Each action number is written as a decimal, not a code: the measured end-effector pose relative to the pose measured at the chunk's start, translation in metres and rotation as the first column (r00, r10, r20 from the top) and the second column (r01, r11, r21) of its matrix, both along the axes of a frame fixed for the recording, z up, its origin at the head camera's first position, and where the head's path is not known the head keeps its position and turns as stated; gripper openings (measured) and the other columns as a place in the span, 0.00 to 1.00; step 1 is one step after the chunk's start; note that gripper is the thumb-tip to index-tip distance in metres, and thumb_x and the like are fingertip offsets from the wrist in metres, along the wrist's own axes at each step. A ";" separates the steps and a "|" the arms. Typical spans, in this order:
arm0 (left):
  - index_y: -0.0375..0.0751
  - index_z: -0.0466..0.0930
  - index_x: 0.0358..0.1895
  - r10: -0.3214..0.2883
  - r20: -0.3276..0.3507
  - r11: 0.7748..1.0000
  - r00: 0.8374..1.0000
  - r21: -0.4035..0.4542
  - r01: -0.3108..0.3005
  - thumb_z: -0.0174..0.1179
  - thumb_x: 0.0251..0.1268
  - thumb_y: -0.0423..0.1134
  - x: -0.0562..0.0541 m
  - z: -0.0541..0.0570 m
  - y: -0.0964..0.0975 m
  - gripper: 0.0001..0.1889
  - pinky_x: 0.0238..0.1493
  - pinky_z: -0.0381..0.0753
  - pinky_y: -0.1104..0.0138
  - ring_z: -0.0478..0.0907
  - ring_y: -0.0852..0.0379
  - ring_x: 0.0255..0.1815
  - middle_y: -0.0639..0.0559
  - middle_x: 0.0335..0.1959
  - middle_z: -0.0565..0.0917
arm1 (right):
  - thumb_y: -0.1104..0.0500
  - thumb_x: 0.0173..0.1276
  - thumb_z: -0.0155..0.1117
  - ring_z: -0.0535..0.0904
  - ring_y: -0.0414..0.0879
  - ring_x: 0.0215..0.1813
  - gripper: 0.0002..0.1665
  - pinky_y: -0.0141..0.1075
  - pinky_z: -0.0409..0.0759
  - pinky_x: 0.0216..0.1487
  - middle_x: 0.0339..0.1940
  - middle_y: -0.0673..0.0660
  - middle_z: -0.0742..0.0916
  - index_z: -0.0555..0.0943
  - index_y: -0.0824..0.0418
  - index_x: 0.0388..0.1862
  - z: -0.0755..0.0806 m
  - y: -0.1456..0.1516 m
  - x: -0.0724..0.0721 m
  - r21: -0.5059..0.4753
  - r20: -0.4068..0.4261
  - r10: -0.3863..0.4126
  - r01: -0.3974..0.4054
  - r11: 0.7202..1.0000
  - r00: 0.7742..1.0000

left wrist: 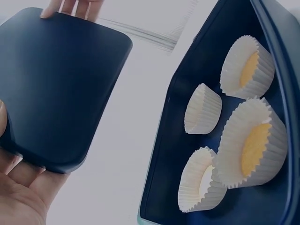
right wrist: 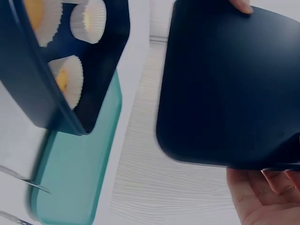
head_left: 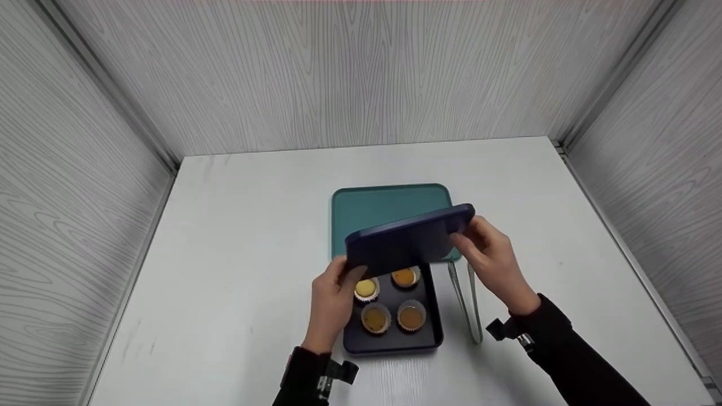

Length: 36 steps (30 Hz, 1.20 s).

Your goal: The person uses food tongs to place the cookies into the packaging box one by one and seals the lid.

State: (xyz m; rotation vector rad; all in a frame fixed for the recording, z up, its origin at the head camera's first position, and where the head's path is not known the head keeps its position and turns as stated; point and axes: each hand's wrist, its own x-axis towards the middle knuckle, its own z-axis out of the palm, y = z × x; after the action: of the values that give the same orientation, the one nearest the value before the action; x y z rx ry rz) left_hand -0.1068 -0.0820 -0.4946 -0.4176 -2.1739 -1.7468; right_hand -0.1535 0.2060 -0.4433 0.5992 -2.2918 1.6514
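Both hands hold a dark blue lid [head_left: 409,239] up in the air, tilted, above a matching dark blue box [head_left: 389,345]. My left hand [head_left: 331,301] grips the lid's near left corner, thumb on the face turned toward me. At the far right end, my right hand [head_left: 493,259] pinches the edge between thumb and fingers. Inside the box stand several small cupcakes in white paper cups, among them a yellow cupcake [head_left: 365,288] and a browner cupcake [head_left: 411,318]. The lid hides the box's far end in the head view.
A teal tray [head_left: 389,197] lies flat behind the box, partly covered by the lid in the head view. Metal tongs [head_left: 474,307] rest to the right of the box, their tips at the tray's near edge. Grey wood-grain walls [head_left: 361,73] border the white table [head_left: 254,225].
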 end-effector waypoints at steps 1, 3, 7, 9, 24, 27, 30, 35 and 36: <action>0.47 0.81 0.52 0.001 0.006 1.000 1.000 0.001 -0.001 0.56 0.78 0.41 0.000 0.001 0.000 0.08 0.36 0.75 0.66 0.79 0.59 0.35 0.52 0.41 0.86 | 0.67 0.75 0.63 0.85 0.45 0.44 0.12 0.29 0.81 0.44 0.45 0.53 0.87 0.83 0.63 0.55 -0.002 0.000 0.000 0.009 0.005 -0.002 0.002 1.000 1.000; 0.47 0.81 0.52 0.008 0.014 1.000 1.000 0.003 -0.008 0.57 0.78 0.41 0.001 0.004 0.000 0.07 0.35 0.73 0.67 0.77 0.57 0.33 0.52 0.39 0.85 | 0.66 0.74 0.64 0.85 0.44 0.42 0.11 0.28 0.81 0.43 0.44 0.51 0.87 0.83 0.62 0.53 -0.005 -0.001 -0.001 0.027 0.011 -0.009 0.008 1.000 1.000; 0.47 0.82 0.51 0.026 0.035 1.000 0.999 0.003 -0.026 0.58 0.78 0.41 0.001 0.006 0.000 0.07 0.33 0.73 0.67 0.76 0.57 0.30 0.54 0.37 0.85 | 0.64 0.74 0.65 0.85 0.43 0.42 0.09 0.28 0.81 0.41 0.42 0.50 0.87 0.83 0.62 0.51 -0.011 -0.001 -0.001 0.061 0.021 -0.026 0.025 0.998 0.999; 0.47 0.82 0.51 0.037 0.043 0.999 0.998 0.001 -0.037 0.58 0.78 0.42 0.001 0.005 0.000 0.07 0.32 0.73 0.68 0.76 0.57 0.29 0.55 0.36 0.84 | 0.64 0.74 0.66 0.86 0.43 0.44 0.09 0.28 0.82 0.42 0.43 0.50 0.88 0.83 0.62 0.51 -0.015 -0.001 -0.001 0.082 0.034 -0.030 0.027 0.996 0.999; 0.44 0.77 0.46 0.091 0.067 0.992 0.994 -0.091 -0.084 0.56 0.79 0.46 -0.002 0.002 -0.004 0.09 0.21 0.63 0.71 0.62 0.65 0.17 0.61 0.21 0.67 | 0.62 0.73 0.67 0.85 0.39 0.34 0.20 0.28 0.80 0.35 0.34 0.46 0.88 0.78 0.63 0.62 -0.031 0.000 0.005 0.241 0.005 -0.031 0.029 0.970 1.000; 0.44 0.75 0.46 0.089 0.081 0.990 0.993 -0.116 -0.079 0.55 0.80 0.48 -0.001 0.002 -0.006 0.11 0.20 0.60 0.71 0.58 0.66 0.15 0.61 0.20 0.63 | 0.62 0.73 0.67 0.79 0.37 0.27 0.22 0.30 0.74 0.31 0.28 0.43 0.84 0.76 0.66 0.63 -0.034 -0.001 0.009 0.288 -0.002 -0.036 0.035 0.957 0.999; 0.39 0.76 0.58 0.113 0.099 0.982 0.989 -0.166 -0.095 0.54 0.80 0.50 -0.001 0.001 -0.006 0.18 0.21 0.66 0.71 0.62 0.66 0.15 0.62 0.19 0.67 | 0.60 0.73 0.68 0.72 0.35 0.23 0.29 0.31 0.70 0.30 0.23 0.43 0.80 0.73 0.71 0.68 -0.036 -0.001 0.012 0.327 0.047 -0.039 0.021 0.945 0.998; 0.30 0.66 0.75 0.194 0.118 0.928 0.974 -0.344 -0.143 0.52 0.81 0.51 0.000 -0.005 -0.006 0.32 0.31 0.81 0.63 0.78 0.60 0.22 0.53 0.20 0.78 | 0.52 0.74 0.67 0.76 0.35 0.27 0.43 0.32 0.73 0.35 0.26 0.45 0.86 0.62 0.73 0.78 -0.040 0.000 0.015 0.343 0.230 -0.024 -0.058 0.938 0.973; 0.29 0.66 0.75 0.207 0.114 0.912 0.972 -0.382 -0.150 0.52 0.81 0.51 0.000 -0.007 -0.006 0.32 0.32 0.83 0.60 0.81 0.57 0.25 0.48 0.22 0.82 | 0.50 0.75 0.66 0.79 0.36 0.29 0.45 0.32 0.75 0.37 0.27 0.46 0.88 0.59 0.73 0.79 -0.041 0.001 0.015 0.341 0.262 -0.018 -0.075 0.937 0.965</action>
State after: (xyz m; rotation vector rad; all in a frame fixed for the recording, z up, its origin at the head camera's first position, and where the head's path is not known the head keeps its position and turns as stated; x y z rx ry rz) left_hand -0.1067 -0.0879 -0.5013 -0.1648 -2.5699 -1.3064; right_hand -0.1385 0.2069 -0.4844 0.5109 -2.8149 1.4141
